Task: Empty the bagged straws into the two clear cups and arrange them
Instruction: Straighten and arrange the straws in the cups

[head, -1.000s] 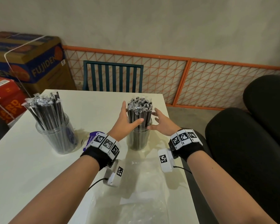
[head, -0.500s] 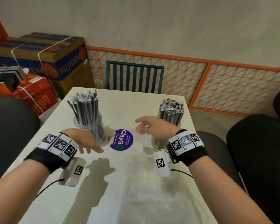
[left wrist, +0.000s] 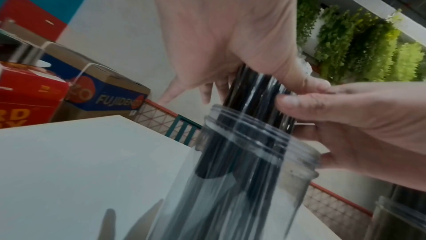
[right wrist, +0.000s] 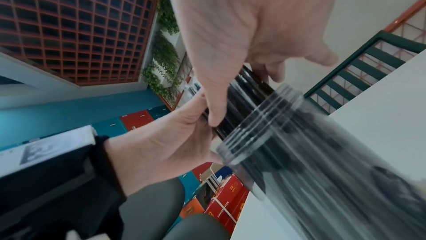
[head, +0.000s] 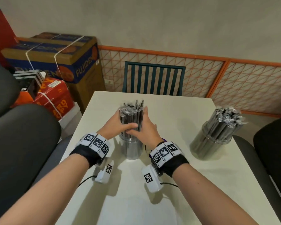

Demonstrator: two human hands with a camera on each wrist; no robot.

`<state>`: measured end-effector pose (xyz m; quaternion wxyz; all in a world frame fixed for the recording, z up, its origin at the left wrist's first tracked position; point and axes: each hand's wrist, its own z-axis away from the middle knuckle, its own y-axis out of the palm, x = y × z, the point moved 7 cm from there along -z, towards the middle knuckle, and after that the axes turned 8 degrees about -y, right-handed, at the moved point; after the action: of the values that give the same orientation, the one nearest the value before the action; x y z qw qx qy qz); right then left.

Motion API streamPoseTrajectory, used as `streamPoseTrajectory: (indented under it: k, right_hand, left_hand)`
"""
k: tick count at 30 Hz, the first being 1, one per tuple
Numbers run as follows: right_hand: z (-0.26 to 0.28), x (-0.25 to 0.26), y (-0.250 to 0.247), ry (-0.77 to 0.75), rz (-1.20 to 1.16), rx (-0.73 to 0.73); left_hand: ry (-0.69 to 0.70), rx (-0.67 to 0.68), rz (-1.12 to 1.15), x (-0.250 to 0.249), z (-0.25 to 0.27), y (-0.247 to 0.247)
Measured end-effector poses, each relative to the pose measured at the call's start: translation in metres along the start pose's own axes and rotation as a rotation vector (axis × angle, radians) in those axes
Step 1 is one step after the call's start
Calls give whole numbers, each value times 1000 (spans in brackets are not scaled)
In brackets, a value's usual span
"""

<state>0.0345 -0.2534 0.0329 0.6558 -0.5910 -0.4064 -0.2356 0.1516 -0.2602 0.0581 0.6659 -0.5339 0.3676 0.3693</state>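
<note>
Head view: the left hand [head: 115, 125] and right hand [head: 143, 129] wrap around one bundle of black straws [head: 131, 113], thumbs meeting across its front. The bundle stands upright in a clear cup [head: 131, 148] on the white table [head: 177, 184]. A second straw-filled cup [head: 212, 140] stands well apart to the right.
</note>
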Motion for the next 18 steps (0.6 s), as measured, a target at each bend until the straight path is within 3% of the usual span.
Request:
streamPoseTrajectory:
  k: [3, 6, 9, 13, 18]
  right_hand:
    - [-9, 1, -4, 47, 27, -122]
    - [-13, 14, -11, -20, -27, -119]
    - [-8, 36, -32, -116, -55, -23]
    - [3, 32, -36, -99, 37, 228]
    - [12, 16, -18, -38, 44, 232]
  left_hand:
    - [19, 12, 54, 2, -13, 0]
    - [73, -42, 54, -6, -13, -7]
    - [132, -84, 111, -14, -5, -25]
    - [117, 56, 11, -3, 9, -20]
    - [75, 135, 20, 15, 9, -5]
